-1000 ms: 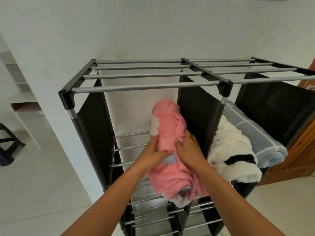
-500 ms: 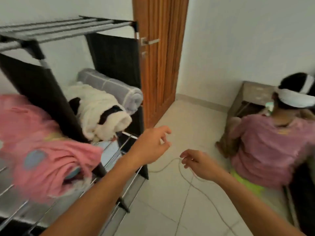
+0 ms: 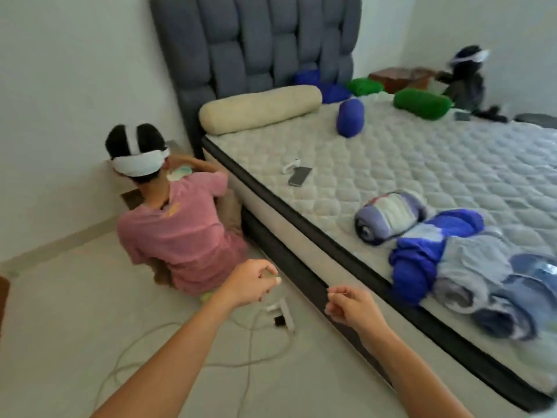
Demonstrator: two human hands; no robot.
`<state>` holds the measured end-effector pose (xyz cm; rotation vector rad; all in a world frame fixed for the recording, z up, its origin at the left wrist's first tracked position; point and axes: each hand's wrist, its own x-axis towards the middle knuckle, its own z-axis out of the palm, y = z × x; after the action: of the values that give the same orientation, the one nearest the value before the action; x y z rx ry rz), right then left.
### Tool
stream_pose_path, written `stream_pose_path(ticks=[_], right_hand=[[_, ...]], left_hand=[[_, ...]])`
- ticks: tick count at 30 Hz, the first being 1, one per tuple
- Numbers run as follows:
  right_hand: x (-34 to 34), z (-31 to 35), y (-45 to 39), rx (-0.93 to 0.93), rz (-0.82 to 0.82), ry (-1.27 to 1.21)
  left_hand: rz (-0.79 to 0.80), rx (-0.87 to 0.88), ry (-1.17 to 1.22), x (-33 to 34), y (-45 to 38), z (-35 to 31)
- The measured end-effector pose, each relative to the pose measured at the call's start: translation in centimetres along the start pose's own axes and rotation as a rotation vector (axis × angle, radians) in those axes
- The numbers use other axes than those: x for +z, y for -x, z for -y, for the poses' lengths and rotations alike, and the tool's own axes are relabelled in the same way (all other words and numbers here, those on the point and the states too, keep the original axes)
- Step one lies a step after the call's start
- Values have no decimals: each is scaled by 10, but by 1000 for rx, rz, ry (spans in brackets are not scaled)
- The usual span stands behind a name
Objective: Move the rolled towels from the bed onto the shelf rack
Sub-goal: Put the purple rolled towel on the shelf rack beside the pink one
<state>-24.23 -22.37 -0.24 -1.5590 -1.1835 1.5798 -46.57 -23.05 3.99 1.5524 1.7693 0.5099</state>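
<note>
Several rolled towels lie near the bed's (image 3: 346, 164) front edge: a grey-blue roll (image 3: 388, 217), a bright blue one (image 3: 422, 260) and pale blue ones (image 3: 494, 297) beside it. Farther back rest a dark blue roll (image 3: 350, 117) and a green roll (image 3: 422, 104). My left hand (image 3: 250, 283) and my right hand (image 3: 351, 306) hover over the floor short of the bed, both holding nothing, fingers loosely curled. The shelf rack is out of view.
A person in a pink shirt (image 3: 177, 230) sits on the floor by the headboard (image 3: 256, 40). A power strip (image 3: 281, 313) and cables lie on the floor under my hands. A phone (image 3: 300, 175) and a cream bolster (image 3: 259, 108) lie on the mattress. Another person (image 3: 465, 76) sits beyond the bed.
My hands let go of the pink towel on the rack. The view swung right from the rack, past the door, to the bed.
</note>
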Motion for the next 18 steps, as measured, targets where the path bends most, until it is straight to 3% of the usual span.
stream_pose_path(ticks=[6, 12, 15, 18], right_hand=[[-155, 1, -15, 2, -326, -168], [-251, -23, -25, 31, -680, -267], [-285, -40, -27, 21, -989, -284], [-317, -58, -21, 101, -1127, -246]], left_hand=[[322, 167, 26, 113, -115, -128], [624, 297, -22, 223, -194, -219], [775, 274, -17, 268, -223, -256], [911, 231, -41, 307, -236, -289]])
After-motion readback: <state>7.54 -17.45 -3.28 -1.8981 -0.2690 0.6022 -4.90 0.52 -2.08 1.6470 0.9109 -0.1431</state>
